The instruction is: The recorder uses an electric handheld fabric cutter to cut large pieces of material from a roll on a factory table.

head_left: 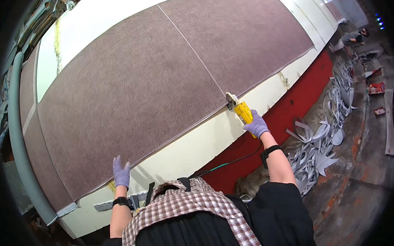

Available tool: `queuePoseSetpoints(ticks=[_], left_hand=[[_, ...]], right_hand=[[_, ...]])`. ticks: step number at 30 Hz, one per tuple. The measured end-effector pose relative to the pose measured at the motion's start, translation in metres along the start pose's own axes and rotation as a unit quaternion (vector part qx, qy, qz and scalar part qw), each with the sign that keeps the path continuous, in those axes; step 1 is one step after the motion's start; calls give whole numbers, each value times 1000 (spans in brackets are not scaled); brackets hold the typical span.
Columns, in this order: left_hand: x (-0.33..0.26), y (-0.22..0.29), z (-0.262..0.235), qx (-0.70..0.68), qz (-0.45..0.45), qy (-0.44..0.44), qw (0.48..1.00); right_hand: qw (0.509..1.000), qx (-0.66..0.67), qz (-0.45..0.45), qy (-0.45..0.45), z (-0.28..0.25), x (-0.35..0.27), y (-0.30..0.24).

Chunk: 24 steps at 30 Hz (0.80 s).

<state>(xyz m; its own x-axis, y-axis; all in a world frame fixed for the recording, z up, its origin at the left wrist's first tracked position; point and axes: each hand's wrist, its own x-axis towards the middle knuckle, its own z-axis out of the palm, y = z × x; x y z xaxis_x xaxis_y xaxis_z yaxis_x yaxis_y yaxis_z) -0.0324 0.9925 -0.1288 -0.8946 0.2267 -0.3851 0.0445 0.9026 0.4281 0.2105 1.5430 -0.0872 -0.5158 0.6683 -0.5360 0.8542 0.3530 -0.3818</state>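
Observation:
A wide brown textured fabric lies flat on the white table, with a pale straight line running across it. My right hand, in a purple glove, is closed round the yellow body of an electric rotary cutter. The cutter's round head meets the near edge of the fabric, where the pale line ends. My left hand, gloved the same way, rests by the fabric's near edge further left. Its fingers are stretched out and it holds nothing.
A long grey-green roll stands along the table's left end. Red material hangs below the near edge, beside a dark cable. Grey offcut strips are heaped on the floor at right. Another person is far right.

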Motion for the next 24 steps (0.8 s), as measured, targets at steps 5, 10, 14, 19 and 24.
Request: queuePoseSetpoints(ticks=[5, 10, 14, 19, 24], left_hand=[[52, 72, 7, 9, 95, -15, 995], [124, 137, 28, 111, 146, -29, 983], [185, 185, 44, 144, 180, 4, 973], [233, 201, 56, 194, 187, 55, 961], [230, 200, 57, 184, 198, 84, 959]], right_hand=[[999, 24, -23, -8, -2, 30, -29], [995, 65, -73, 13, 13, 81, -59], [993, 86, -77, 18, 17, 124, -82], [995, 31, -90, 43, 16, 171, -135], [989, 87, -112, 33, 16, 215, -189]])
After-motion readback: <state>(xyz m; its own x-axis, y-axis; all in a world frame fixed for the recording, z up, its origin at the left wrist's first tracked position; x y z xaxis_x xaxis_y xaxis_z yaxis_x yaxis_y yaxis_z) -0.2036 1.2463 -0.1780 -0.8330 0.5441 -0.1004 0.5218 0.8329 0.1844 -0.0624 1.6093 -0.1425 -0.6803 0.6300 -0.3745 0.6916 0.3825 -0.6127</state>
